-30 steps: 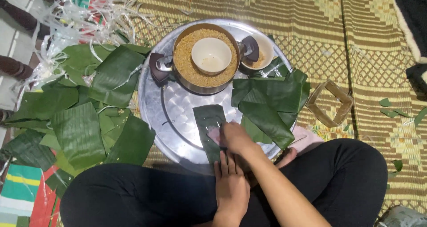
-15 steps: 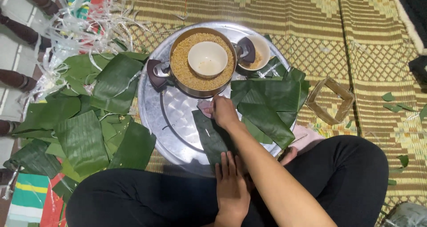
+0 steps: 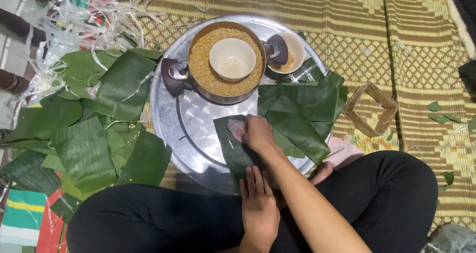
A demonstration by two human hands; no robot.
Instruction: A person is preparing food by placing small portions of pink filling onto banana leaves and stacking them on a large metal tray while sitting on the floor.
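On one round tray, two flat open hands press one leaf strip beside one pot.

The person is wearing plain black trousers, the dark fabric covering both legs without pattern or marking. The 2 arms are showing no sleeves, and the left hand and right hand are wearing no gloves, rings or bands.

I see my left hand lying flat on the near end of a dark leaf on the round metal tray. My right hand presses its far end. A pot of grain with a bowl in it stands farther off.
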